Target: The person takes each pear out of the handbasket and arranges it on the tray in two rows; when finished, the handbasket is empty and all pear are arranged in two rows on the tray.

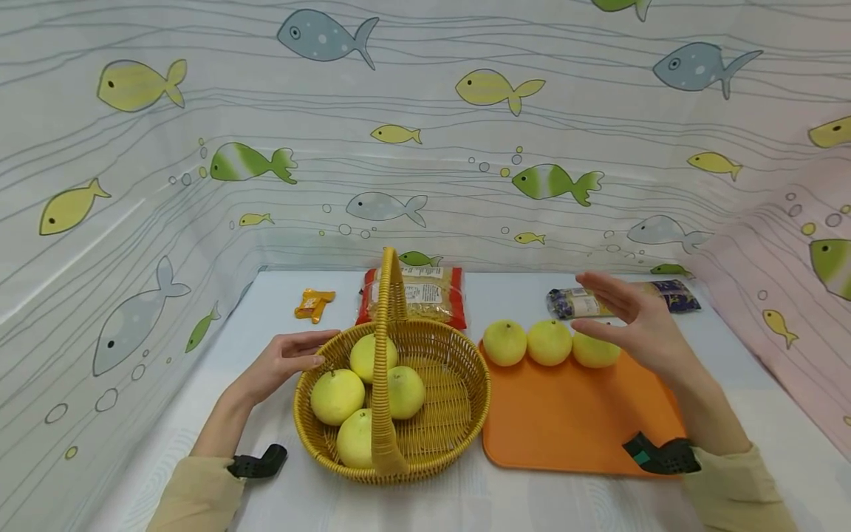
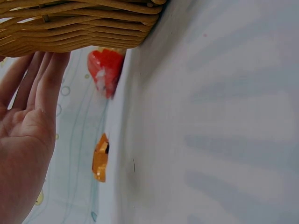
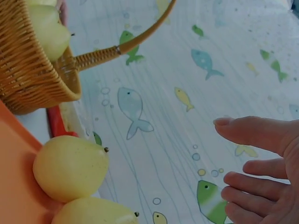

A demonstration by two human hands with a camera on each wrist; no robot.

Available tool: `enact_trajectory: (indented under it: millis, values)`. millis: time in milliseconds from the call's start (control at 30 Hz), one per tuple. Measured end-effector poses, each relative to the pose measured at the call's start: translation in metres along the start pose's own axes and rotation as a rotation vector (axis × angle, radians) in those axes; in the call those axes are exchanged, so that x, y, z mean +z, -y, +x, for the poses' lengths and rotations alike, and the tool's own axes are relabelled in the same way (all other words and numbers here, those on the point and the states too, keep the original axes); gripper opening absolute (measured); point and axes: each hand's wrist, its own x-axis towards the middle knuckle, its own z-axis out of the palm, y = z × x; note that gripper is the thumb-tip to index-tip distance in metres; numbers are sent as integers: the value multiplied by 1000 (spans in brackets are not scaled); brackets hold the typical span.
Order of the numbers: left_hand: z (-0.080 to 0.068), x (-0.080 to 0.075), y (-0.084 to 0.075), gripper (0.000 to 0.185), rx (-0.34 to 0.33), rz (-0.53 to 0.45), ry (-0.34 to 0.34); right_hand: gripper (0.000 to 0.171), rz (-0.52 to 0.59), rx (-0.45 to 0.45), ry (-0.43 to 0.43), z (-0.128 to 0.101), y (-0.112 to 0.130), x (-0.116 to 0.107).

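Wicker basket (image 1: 439, 406), arched handle. Orange tray (image 1: 565, 421) just right of it. Right hand (image 1: 643, 326) above tray's far side, thumb apart from fingers, gripping nothing. Left hand (image 1: 289, 360) at basket's left wall, fingers straight, close together; contact unclear. Pale yellow fruits: four in basket (image 1: 337, 397), three along tray's far edge (image 1: 549, 342). Split suggests work partway; direction can't be told.

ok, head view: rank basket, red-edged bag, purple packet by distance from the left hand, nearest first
1. Basket: right beside the left hand, on its right.
2. Red-edged bag: behind the basket.
3. Purple packet: far right, at the back.
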Motion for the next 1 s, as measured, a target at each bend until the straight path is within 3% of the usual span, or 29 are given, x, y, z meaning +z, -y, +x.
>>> enact_trajectory:
  millis: [367,1000]
  values:
    - [-2,-1,-1,50,-6,5,-6,70,5,-43,37,-2,24,23]
    - [0,0,-1,51,-10,-1,-4,72,151,-94,212,6,50,100]
